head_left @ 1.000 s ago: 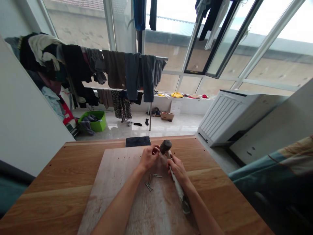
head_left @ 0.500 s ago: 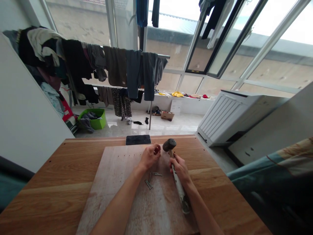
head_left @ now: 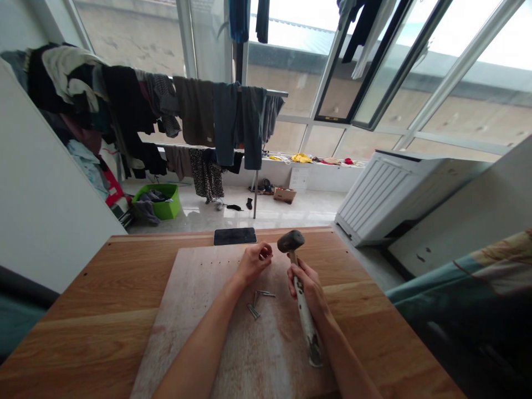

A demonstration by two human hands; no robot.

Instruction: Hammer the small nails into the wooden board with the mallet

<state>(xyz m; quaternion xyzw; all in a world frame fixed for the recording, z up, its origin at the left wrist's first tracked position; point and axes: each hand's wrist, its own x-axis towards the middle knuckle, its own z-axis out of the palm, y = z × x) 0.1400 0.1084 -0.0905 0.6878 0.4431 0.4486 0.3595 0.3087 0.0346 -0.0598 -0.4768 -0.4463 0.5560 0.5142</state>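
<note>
My right hand (head_left: pixel 306 286) grips the pale handle of a hammer (head_left: pixel 291 241), its dark head raised a little above a pale wooden board (head_left: pixel 195 310). My left hand (head_left: pixel 252 262) rests on the board just left of the hammer head, thumb and fingers pinched together on something small that I cannot make out. Several loose nails (head_left: pixel 255 302) lie on the board between my forearms. A row of small dark dots runs along the board's far edge.
The board lies on a brown wooden table (head_left: pixel 87 310). A dark phone (head_left: pixel 235 236) lies flat at the table's far edge. Beyond are a clothes rack (head_left: pixel 216 122), a green basket (head_left: pixel 160 202), a white cabinet (head_left: pixel 394 194) and large windows.
The hammer head has lifted up and to the right, away from my left hand's fingertips. My left hand has stayed pinched at the same spot on the board.
</note>
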